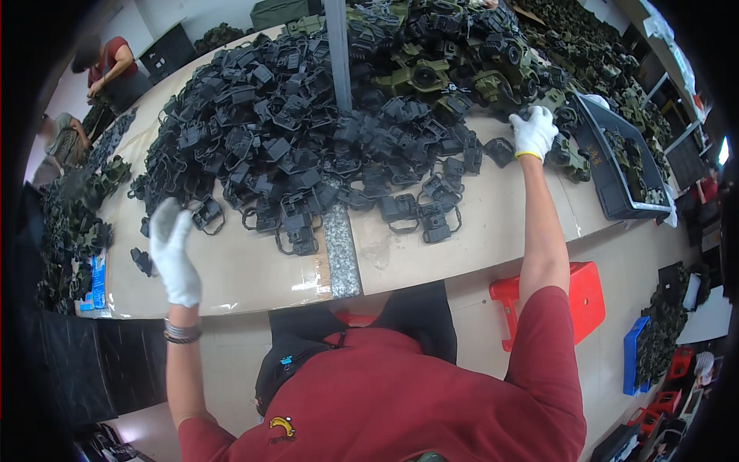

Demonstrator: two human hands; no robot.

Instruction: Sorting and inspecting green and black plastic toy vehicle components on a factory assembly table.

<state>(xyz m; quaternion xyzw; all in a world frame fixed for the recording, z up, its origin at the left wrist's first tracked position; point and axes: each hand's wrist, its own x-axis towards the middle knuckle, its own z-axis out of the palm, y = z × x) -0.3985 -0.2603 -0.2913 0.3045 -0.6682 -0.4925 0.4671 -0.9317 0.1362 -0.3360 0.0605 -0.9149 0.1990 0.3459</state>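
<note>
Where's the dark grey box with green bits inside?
In the head view, the grey box is on the right, at the edge of the table, to the right of the right hand.

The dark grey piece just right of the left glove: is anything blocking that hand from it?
Nothing visible stands between the left hand and the dark grey piece; the gap looks slight in this view. The large dark heap lies beyond the piece, not between them.
</note>
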